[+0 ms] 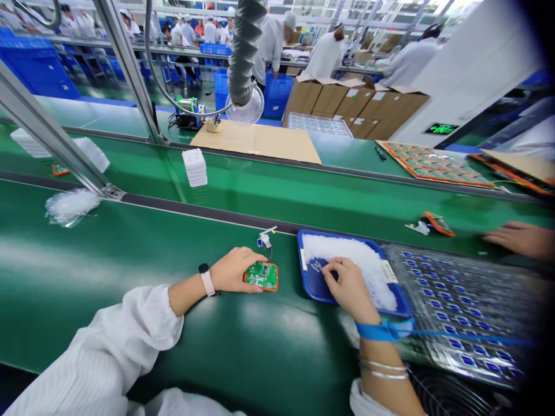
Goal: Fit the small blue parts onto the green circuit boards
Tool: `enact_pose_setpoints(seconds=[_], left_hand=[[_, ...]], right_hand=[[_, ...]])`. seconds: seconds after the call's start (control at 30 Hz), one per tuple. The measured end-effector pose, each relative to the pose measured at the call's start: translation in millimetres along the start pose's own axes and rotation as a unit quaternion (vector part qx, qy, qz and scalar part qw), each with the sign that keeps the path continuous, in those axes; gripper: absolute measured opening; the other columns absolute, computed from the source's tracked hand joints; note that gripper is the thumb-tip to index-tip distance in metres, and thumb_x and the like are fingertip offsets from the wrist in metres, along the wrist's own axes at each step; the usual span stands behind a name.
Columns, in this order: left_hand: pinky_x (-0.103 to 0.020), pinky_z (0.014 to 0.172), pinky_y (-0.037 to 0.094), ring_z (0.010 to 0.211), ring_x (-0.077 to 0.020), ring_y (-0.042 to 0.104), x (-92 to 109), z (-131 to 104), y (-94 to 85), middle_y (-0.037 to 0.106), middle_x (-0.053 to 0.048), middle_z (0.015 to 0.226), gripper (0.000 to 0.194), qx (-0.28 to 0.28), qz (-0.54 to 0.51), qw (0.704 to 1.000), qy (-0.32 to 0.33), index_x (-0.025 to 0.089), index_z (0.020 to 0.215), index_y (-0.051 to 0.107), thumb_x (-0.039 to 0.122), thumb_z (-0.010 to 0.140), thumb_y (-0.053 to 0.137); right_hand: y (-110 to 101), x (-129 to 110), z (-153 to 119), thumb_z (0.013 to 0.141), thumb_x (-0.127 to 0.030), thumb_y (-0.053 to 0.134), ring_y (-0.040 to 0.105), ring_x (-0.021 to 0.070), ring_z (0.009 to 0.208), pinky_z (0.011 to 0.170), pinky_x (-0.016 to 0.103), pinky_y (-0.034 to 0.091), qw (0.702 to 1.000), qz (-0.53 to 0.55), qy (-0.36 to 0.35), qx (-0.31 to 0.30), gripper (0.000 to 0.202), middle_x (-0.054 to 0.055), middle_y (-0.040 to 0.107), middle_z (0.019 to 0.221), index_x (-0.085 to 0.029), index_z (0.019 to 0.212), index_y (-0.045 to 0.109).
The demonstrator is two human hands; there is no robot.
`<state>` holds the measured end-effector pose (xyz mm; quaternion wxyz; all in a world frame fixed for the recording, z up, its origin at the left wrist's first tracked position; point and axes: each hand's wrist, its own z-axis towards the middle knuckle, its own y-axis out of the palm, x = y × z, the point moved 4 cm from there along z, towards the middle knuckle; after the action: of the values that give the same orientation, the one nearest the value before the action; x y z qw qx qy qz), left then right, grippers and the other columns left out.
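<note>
My left hand (236, 270) grips a green circuit board (265, 276) with an orange edge by its left side, just over the green bench. A wire runs from the board up to a small white part with a blue square (265, 240). My right hand (347, 283) reaches into a blue tray (313, 289) heaped with small white pieces (347, 248). Thumb and index finger are pinched together above a few scattered pieces; whatever lies between the fingertips is too small to make out. A blue strap (375, 331) circles my right wrist.
Right of the tray lies a clear plastic tray of blue-screened parts (451, 300). Another person's hand (520, 238) rests near a board assembly (437, 224). A white stack (195, 167) stands on the belt. A metal post (125, 69) and a grey duct (245, 52) rise ahead.
</note>
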<state>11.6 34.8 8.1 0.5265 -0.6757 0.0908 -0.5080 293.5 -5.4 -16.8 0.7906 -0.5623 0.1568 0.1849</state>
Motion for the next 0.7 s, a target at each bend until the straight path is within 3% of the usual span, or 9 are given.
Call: enact_pose_setpoints(seconds=[0.07,0.17,0.33,0.47,0.7], left_hand=[[-0.032,0.095,0.033,0.108,-0.0230,0.051,1,-4,1.5,0.059,-0.002,0.115,0.060,0.002,0.000,1.000,0.012,0.030,0.120,0.050,0.045,0.066,0.071],[-0.033,0.098,0.031,0.111,-0.0227,0.050,2,-6,5.1,0.059,-0.001,0.117,0.054,0.010,-0.001,1.000,0.002,0.030,0.115,0.054,0.044,0.066,0.071],[-0.029,0.095,0.035,0.104,-0.0160,0.055,5,5,2.1,0.064,-0.001,0.106,0.014,0.078,-0.093,0.992,-0.018,0.024,0.090,0.065,0.032,0.083,0.057],[-0.028,0.091,0.039,0.094,-0.0143,0.059,7,12,-0.6,0.069,0.000,0.094,0.011,0.106,-0.137,0.985,-0.008,0.021,0.079,0.066,0.025,0.083,0.057],[-0.027,0.084,0.040,0.084,-0.0138,0.060,-1,14,6.8,0.069,0.000,0.086,0.009,0.095,-0.103,0.990,-0.014,0.018,0.072,0.065,0.021,0.080,0.060]], right_hand=[[-5,-10,1,0.079,-0.029,0.047,0.051,0.0254,0.084,0.080,0.045,0.039,1.000,0.000,0.000,0.019,0.019,0.011,0.055,0.085,-0.019,0.066,0.056],[-7,-49,0,0.083,-0.030,0.046,0.050,0.0252,0.095,0.086,0.045,0.038,0.997,0.061,-0.008,0.037,0.017,0.010,0.053,0.095,-0.020,0.072,0.055],[26,-121,-7,0.088,-0.028,0.043,0.050,0.0213,0.100,0.087,0.039,0.041,0.972,0.221,-0.048,-0.062,0.016,0.009,0.052,0.099,-0.021,0.076,0.051],[48,-127,-9,0.088,-0.025,0.043,0.049,0.0211,0.102,0.089,0.039,0.041,0.968,0.241,-0.036,-0.061,0.013,0.009,0.050,0.100,-0.020,0.078,0.051],[56,-119,-8,0.087,-0.025,0.044,0.046,0.0225,0.102,0.090,0.042,0.038,0.972,0.215,-0.031,-0.086,0.013,0.009,0.050,0.103,-0.020,0.078,0.053]])
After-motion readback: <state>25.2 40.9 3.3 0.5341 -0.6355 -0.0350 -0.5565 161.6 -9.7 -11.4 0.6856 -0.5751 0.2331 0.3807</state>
